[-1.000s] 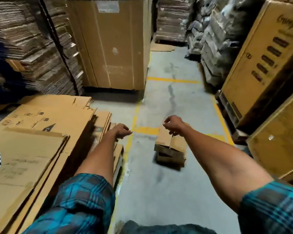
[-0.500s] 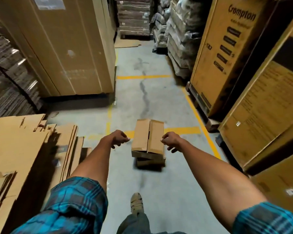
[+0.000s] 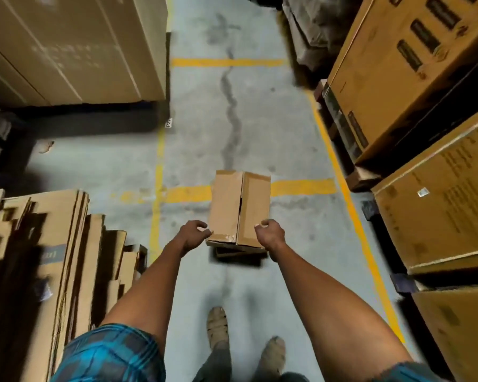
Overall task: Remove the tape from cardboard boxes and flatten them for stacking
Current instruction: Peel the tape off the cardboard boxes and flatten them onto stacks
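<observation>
Both hands have closed in on the box (image 3: 239, 208), left grip (image 3: 195, 234) and right grip (image 3: 269, 234) curled, empty.

A grey concrete floor (image 3: 249, 111), marked with yellow lines (image 3: 301, 187), fills the middle of the frame. Large cartons (image 3: 414, 64) are stacked at right and upper left, flattened cardboard (image 3: 53, 244) at lower left.

A small white tag (image 3: 169, 123) on the floor (image 3: 260, 133) seems to read "P2"; other print is too blurry.
</observation>
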The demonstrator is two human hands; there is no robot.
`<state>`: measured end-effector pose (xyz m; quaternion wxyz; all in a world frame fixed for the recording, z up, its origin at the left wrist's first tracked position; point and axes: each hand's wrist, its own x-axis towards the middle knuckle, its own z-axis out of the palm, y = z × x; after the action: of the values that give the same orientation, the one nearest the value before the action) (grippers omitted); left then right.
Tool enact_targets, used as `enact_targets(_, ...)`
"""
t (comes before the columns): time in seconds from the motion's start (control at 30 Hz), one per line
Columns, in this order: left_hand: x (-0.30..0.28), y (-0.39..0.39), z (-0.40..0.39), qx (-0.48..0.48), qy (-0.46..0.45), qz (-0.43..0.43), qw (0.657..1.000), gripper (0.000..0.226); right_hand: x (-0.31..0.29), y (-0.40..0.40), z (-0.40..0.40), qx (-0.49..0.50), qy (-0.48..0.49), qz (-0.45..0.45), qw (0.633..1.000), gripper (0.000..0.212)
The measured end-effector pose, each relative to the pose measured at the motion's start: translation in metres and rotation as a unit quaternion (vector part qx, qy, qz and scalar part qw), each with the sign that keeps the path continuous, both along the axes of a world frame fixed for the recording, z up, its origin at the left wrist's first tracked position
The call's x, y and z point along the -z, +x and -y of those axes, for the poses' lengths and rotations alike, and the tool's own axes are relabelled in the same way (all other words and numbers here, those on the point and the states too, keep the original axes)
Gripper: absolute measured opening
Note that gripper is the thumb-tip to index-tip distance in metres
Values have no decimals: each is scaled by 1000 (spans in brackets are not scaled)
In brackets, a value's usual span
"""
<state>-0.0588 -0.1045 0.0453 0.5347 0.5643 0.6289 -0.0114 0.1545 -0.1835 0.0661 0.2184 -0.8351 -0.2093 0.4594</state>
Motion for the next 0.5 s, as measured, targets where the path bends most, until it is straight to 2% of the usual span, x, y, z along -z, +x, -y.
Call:
enact_targets(0.13, 69, 35, -30, -83, -21, 22, 996, 41, 75, 19, -50, 9, -4, -11, 1000, 41)
enact_targets(0.27, 160, 75, -63, -114, -22, 26, 993, 43, 179, 56, -90, 26, -13, 3, 1000, 44)
enact_targets(0.4, 266, 108, -100, -155, 30, 8, 987, 46, 294, 101, -129, 49, -19, 21, 998, 49)
enact_targets(0.5, 350, 119, -130, -182, 71, -24, 980, 48, 379, 129, -148, 34, -28, 34, 998, 44)
